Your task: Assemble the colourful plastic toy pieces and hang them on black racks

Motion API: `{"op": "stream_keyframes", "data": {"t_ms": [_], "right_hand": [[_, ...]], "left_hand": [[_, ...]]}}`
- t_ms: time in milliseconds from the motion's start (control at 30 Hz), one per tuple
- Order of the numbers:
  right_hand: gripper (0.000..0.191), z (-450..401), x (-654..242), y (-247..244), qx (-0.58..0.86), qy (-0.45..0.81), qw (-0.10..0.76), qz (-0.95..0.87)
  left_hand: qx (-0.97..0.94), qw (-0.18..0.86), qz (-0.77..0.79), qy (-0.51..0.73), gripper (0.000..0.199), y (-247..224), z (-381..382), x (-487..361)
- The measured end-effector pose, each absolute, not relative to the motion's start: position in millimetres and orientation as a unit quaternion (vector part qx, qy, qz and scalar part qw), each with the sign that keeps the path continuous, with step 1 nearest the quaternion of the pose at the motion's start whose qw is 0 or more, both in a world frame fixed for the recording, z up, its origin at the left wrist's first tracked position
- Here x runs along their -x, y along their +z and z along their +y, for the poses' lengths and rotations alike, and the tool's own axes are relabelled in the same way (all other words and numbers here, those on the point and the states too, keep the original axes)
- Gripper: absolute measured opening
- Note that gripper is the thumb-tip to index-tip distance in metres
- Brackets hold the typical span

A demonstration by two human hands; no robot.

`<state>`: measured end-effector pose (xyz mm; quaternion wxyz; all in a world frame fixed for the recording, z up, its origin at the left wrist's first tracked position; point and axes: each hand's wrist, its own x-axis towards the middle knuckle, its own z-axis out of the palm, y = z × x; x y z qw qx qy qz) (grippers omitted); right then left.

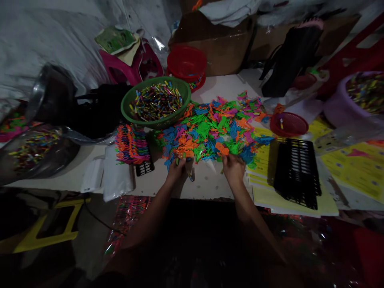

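My left hand (176,171) is closed at the near edge of a pile of bright plastic figures (207,124). Small shiny wrapped tubes (191,175) show at its fingers, their exact kind too dark to make out. With thumb and fingers pinched, my right hand (234,167) holds an orange plastic figure (222,149) at the pile's near right side. Beyond the pile's left end, a green basket (126,108) holds many similar wrapped tubes. Left of the pile, rows of orange, pink and blue figures (130,144) lie stacked on a black slotted tray (145,168).
Clear plastic bags (118,172) lie at the left front. Black slotted trays (297,172) rest on yellow printed sheets (261,190) at right. Red bowls (186,60) stand behind the green basket. A small red basket (289,124) and a purple tub (339,100) are farther right.
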<state>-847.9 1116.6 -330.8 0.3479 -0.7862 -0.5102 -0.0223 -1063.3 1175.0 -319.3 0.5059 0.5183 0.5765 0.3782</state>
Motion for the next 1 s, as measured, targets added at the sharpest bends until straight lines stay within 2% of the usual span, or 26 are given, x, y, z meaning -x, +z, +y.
{"op": "stream_keyframes", "data": {"t_ms": [167, 267, 400, 467, 567, 667, 733, 867, 1000], "right_hand": [[0.029, 1107.9, 862.8, -333.9, 0.811, -0.039, 0.351, -0.468], [0.041, 1105.3, 880.5, -329.6, 0.807, -0.022, 0.4, -0.434], [0.037, 1109.5, 908.2, -320.4, 0.673, 0.226, 0.496, -0.5], [0.037, 1111.3, 914.2, -316.3, 0.618, 0.301, 0.526, -0.502], [0.033, 1107.8, 910.3, -308.8, 0.611, 0.236, 0.578, -0.488], [0.024, 1099.7, 904.2, -301.7, 0.553, 0.214, 0.547, -0.591], [0.022, 1094.8, 906.4, -300.8, 0.516, 0.246, 0.515, -0.639], [0.024, 1087.0, 926.0, -309.3, 0.572, 0.28, 0.554, -0.535], [0.027, 1082.8, 947.5, -317.2, 0.578, 0.311, 0.541, -0.526]], "left_hand": [[-0.389, 0.65, 0.523, 0.391, 0.037, -301.9, 1173.5, 1050.6], [-0.383, 0.684, 0.493, 0.378, 0.039, -290.8, 1164.0, 1046.1], [-0.466, 0.68, 0.481, 0.3, 0.036, -283.9, 1145.4, 1040.3], [-0.528, 0.659, 0.47, 0.256, 0.033, -282.3, 1140.4, 1041.3], [-0.6, 0.611, 0.467, 0.222, 0.03, -279.6, 1141.3, 1049.1], [-0.622, 0.599, 0.458, 0.209, 0.027, -277.3, 1144.6, 1056.2], [-0.598, 0.62, 0.456, 0.223, 0.029, -277.6, 1143.9, 1055.9], [-0.475, 0.674, 0.463, 0.326, 0.031, -281.5, 1138.6, 1047.2], [-0.312, 0.737, 0.45, 0.395, 0.034, -283.6, 1137.7, 1044.6]]}}
